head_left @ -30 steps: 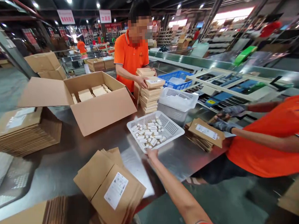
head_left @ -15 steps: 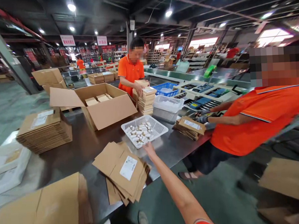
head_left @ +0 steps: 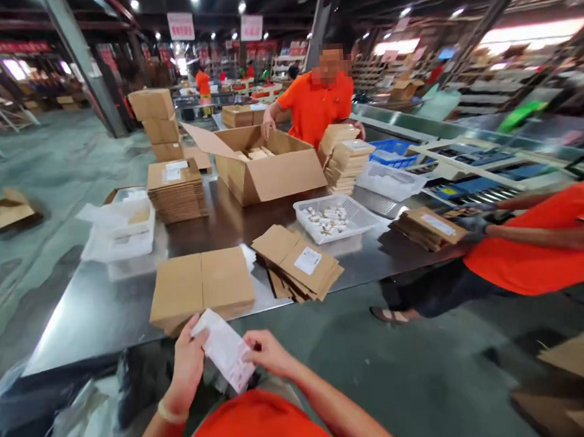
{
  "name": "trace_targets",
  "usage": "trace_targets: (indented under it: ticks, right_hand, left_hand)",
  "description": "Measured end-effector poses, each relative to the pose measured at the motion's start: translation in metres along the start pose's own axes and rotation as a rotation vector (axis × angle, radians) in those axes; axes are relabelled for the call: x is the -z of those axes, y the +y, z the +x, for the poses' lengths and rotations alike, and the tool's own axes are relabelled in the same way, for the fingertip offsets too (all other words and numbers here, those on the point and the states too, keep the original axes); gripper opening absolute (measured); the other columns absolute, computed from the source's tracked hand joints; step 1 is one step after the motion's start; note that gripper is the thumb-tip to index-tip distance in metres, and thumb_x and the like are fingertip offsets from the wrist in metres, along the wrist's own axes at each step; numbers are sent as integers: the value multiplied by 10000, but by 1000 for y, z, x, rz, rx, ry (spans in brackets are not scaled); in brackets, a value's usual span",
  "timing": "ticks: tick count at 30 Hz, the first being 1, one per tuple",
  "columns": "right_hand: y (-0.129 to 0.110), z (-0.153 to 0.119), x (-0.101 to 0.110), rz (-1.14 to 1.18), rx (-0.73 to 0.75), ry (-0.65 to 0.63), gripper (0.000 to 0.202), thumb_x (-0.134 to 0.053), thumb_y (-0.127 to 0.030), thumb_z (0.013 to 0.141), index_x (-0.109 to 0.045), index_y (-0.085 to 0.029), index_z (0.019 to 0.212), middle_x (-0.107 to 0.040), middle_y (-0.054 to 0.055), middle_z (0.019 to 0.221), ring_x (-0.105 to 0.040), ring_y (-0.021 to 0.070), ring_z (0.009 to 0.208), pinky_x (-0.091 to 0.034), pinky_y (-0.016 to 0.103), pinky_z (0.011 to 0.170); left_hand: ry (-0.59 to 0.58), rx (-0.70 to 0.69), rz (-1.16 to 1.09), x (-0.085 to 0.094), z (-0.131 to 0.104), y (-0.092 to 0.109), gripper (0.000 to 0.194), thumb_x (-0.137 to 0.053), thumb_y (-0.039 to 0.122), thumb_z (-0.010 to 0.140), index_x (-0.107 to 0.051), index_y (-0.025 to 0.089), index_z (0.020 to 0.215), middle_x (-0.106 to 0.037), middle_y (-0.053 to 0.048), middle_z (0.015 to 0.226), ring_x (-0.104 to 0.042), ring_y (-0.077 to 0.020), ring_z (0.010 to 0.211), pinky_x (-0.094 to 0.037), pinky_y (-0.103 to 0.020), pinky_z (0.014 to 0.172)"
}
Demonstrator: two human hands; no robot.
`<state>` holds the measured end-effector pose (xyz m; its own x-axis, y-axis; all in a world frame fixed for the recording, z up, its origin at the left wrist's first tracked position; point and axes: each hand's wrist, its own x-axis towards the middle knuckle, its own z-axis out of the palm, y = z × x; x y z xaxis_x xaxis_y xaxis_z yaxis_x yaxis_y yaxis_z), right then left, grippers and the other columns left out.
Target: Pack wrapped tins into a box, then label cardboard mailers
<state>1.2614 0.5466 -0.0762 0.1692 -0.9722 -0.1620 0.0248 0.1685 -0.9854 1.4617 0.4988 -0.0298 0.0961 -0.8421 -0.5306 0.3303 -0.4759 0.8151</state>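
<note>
A flat white packet (head_left: 226, 352) with faint printing near its lower end is held in front of my body. My left hand (head_left: 188, 351) grips its upper left edge between thumb and fingers. At the opposite edge, my right hand (head_left: 269, 351) is closed in a pinch; whether a small item is also in those fingers cannot be made out. Just beyond my hands lies a stack of flat brown cartons (head_left: 202, 285). Loosely piled, labelled flat cartons (head_left: 301, 260) lie to its right. Behind them stands a white plastic basket (head_left: 365, 222) with several small white pieces inside.
A big open carton (head_left: 290, 176), a tall stack of flat cartons (head_left: 177, 198) and a white bin (head_left: 120, 244) stand on the metal table (head_left: 96, 313). One co-worker (head_left: 322, 103) stands behind stacked boxes (head_left: 350, 163); another (head_left: 542, 238) works at the right beside flat cartons (head_left: 429, 227).
My right hand has come back from the basket to the white packet. My left hand and the packet have risen into fuller view. The camera has turned left. The far co-worker's hand has moved to the big carton.
</note>
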Motion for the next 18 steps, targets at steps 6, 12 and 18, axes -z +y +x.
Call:
trace_targets:
  ticks: [6, 12, 18]
  right_hand:
    - [-30, 33, -19, 39, -62, 167, 386, -768, -327, 670, -633, -253, 1025, -478, -123, 580, -453, 97, 438, -383, 211, 446]
    - [-36, 53, -17, -49, -57, 132, 226, -790, -366, 674, -746, -207, 830, -649, -24, 602, -566, 155, 533, -473, 273, 536]
    - [-35, 49, -1, -365, 270, 248, 174, -700, -396, 847, -791, -273, 764, -744, 38, 757, -669, 216, 719, -547, 349, 730]
  left_hand:
    - [-311, 116, -10, 5, -11, 0, 1038, -894, 555, 666, -456, 204, 1539, -766, -34, 832, -734, -229, 756, -572, -345, 753]
    - [-262, -62, 180, -4, 6, 0, 502, -956, 251, 461, -800, 112, 918, -794, -73, 833, -695, -208, 741, -531, -320, 771]
    - [-180, -100, 256, -26, 24, 6, 497, -933, 196, 468, -820, 111, 945, -805, -77, 804, -716, -229, 735, -541, -327, 741]
